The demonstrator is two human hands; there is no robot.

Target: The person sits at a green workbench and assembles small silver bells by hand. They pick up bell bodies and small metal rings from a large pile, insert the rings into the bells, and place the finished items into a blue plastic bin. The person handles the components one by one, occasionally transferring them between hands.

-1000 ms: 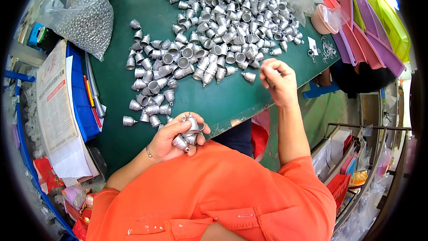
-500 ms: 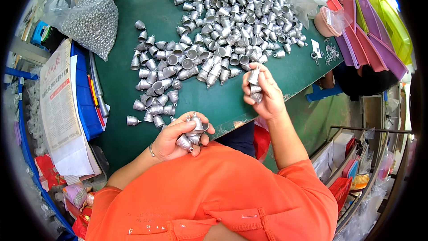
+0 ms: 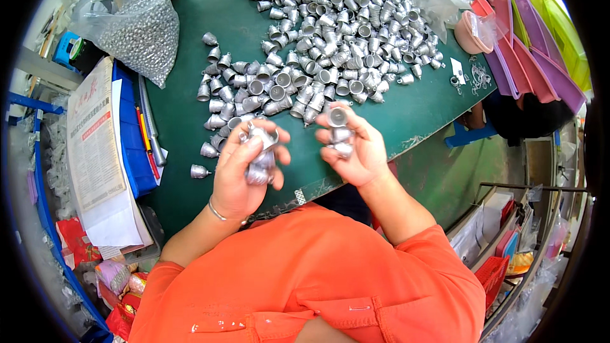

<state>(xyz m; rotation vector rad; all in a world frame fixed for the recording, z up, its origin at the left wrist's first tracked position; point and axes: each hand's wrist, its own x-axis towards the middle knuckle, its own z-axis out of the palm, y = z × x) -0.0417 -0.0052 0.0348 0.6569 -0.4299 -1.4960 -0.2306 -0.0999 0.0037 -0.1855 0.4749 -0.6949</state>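
Several small silver metal bells point(image 3: 261, 152) lie in my left hand point(image 3: 238, 178), its fingers curled around them; motion blurs them a little. My right hand point(image 3: 363, 155) grips a few more silver bells point(image 3: 338, 128), one with its hollow mouth showing. The hands face each other over the near edge of the green table point(image 3: 190, 124), apart from one another. Just beyond them spreads a big heap of loose silver bells point(image 3: 337, 32), lying every which way. A single bell point(image 3: 200, 171) lies apart, to the left of my left hand.
A clear bag of small silver pieces point(image 3: 136, 35) stands at the far left. Below it are a blue tray point(image 3: 130, 146) with pens and a newspaper point(image 3: 95, 140). At the right edge are a pink bowl point(image 3: 471, 33), small metal rings point(image 3: 480, 77) and stacked coloured trays point(image 3: 530, 51).
My left hand has risen from near my body to over the table edge with its bells. My right hand has moved left and slightly nearer, turning its bells.
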